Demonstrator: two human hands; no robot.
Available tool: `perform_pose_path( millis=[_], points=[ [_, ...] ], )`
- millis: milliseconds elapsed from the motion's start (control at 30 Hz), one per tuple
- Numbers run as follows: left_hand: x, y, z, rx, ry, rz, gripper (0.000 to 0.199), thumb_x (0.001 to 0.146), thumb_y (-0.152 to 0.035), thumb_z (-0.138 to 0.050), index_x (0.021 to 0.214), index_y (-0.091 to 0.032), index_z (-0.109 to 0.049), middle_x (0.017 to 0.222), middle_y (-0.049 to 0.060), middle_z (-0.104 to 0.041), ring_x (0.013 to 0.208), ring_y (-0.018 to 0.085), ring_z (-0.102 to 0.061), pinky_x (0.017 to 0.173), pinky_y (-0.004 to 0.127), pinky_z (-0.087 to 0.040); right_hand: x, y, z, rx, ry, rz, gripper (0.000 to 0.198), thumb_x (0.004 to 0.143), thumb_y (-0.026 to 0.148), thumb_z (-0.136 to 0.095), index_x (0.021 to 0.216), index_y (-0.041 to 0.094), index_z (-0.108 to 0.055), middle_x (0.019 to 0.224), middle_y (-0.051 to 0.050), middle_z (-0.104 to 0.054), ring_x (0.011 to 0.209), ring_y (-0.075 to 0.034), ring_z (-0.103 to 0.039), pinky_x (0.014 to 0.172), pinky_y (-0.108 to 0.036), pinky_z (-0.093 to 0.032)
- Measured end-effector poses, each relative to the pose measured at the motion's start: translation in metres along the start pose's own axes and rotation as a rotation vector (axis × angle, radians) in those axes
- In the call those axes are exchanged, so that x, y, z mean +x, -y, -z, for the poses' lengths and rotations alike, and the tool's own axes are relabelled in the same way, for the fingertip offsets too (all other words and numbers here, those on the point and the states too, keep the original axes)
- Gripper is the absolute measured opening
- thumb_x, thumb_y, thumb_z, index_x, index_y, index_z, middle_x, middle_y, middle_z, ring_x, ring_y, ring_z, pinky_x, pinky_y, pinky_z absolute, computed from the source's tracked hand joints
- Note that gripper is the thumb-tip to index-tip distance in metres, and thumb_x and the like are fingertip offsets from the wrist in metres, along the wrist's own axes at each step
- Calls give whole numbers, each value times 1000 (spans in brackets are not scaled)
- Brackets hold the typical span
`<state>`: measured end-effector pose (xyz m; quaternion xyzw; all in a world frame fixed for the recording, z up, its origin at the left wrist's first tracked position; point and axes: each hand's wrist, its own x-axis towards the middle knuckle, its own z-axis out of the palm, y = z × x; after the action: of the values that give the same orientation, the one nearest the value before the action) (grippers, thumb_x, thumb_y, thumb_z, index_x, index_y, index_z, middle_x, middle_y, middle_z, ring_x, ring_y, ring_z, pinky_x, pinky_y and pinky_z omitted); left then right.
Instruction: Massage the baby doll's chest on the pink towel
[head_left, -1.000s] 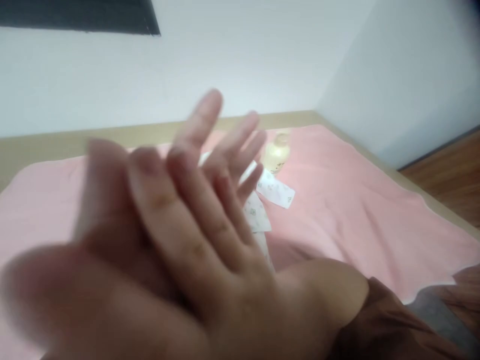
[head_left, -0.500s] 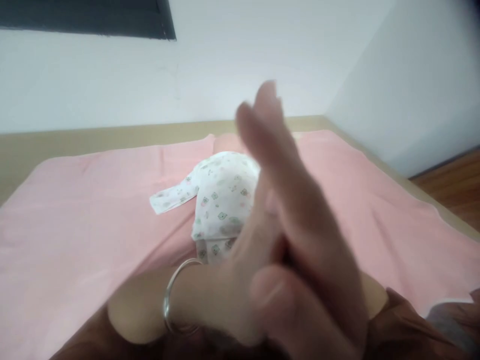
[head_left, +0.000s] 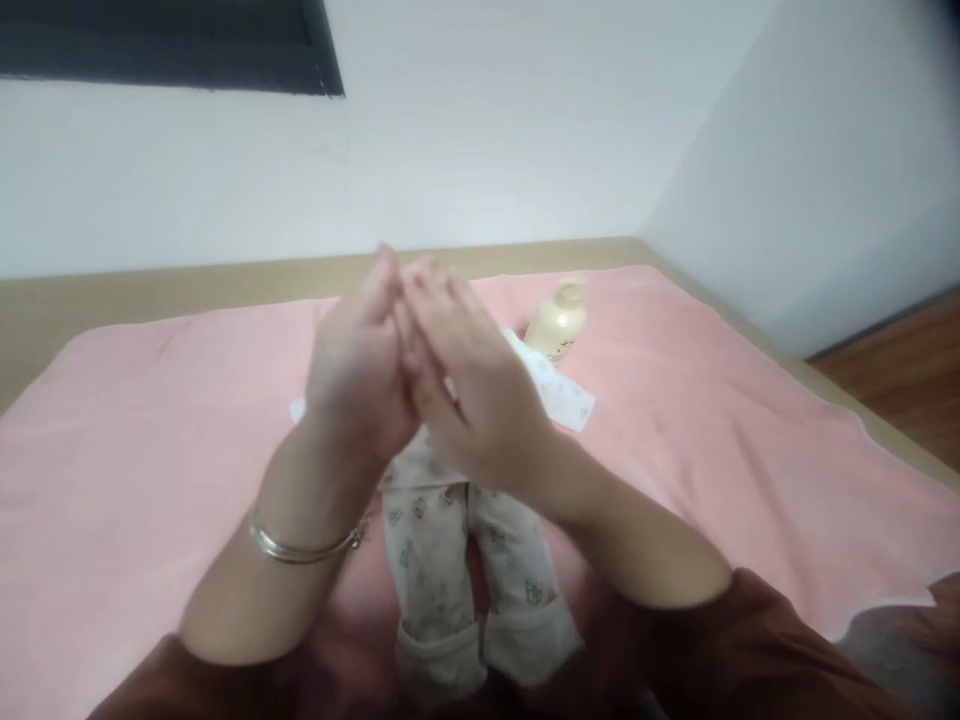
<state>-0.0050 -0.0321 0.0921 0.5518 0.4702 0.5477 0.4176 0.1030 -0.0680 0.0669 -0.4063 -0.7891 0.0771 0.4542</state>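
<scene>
Left hand (head_left: 352,375) and right hand (head_left: 487,390): pressed together, palm to palm, fingers mostly straight, raised over white patterned outfit (head_left: 435,560). Outfit: on pink cloth (head_left: 712,420), trouser legs nearest, upper part largely hidden. Pale yellow bottle (head_left: 557,325): just beside outfit's right-side sleeve. Silver bracelet (head_left: 300,552): around left wrist.

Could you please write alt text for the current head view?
A person's left hand and right hand are held together above white patterned clothes on a pink cloth. A pale yellow bottle is near a white sleeve.
</scene>
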Motion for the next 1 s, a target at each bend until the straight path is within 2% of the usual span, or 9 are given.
perform_pose_path(
  millis=[67,133,233,333,500,633,767,867,1000],
  points=[
    [19,9,16,-116,97,123,58,105,-51,-16,123,-20,-61,117,7,-60,143,30,-48,105,49,-53,-1,4,-4,6,85,114,52,107,39,-24,142,10,-51,154,-13,-49,152,-24,-34,129,-48,-29],
    [34,19,28,-158,138,100,57,103,-57,-21,129,-21,-58,122,8,-60,141,30,-50,105,50,-51,-1,1,-4,29,161,208,53,107,41,-27,136,7,-55,146,-15,-57,145,-23,-46,124,-42,-38],
    [49,35,33,-188,44,65,41,97,-49,-48,124,-20,-59,126,8,-62,134,27,-56,110,47,-49,4,-12,-4,78,227,244,48,106,40,-30,130,11,-60,126,-10,-71,123,-19,-64,108,-36,-52],
    [62,58,24,-169,-103,94,26,85,-27,-63,108,-17,-64,116,7,-68,118,22,-65,112,44,-48,10,-27,-7,48,229,116,39,103,28,-35,127,13,-62,121,-9,-73,114,-20,-67,100,-37,-55],
    [72,109,5,-30,-185,123,16,72,-15,-59,86,-16,-67,94,7,-71,96,23,-69,99,45,-55,14,-57,-30,-63,239,-122,39,95,18,-40,123,15,-66,135,-9,-66,129,-25,-59,113,-46,-46],
    [68,140,-6,58,-261,31,23,73,-14,-52,89,-18,-68,94,6,-74,97,24,-69,98,43,-56,10,-92,-54,-92,276,-100,45,93,19,-39,132,13,-63,143,-11,-61,134,-22,-55,120,-41,-39],
    [59,151,-11,125,-296,-20,31,74,-10,-46,96,-18,-67,97,6,-75,95,21,-71,96,41,-57,9,-118,-64,-146,339,-82,44,94,20,-39,128,17,-67,147,-8,-58,143,-24,-47,127,-48,-25],
    [52,152,-10,239,-249,-63,31,78,-12,-45,97,-17,-69,104,8,-76,102,22,-70,101,41,-55,11,-123,-63,-136,361,-159,44,98,26,-38,134,23,-64,154,-5,-50,149,-25,-39,127,-58,-18],
    [43,155,-2,314,-131,-143,37,86,-19,-45,113,-19,-70,125,6,-72,121,22,-64,114,43,-46,12,-130,-57,-120,384,-209,50,98,30,-40,146,21,-53,160,-6,-42,154,-24,-29,129,-56,-11]
  ],
)
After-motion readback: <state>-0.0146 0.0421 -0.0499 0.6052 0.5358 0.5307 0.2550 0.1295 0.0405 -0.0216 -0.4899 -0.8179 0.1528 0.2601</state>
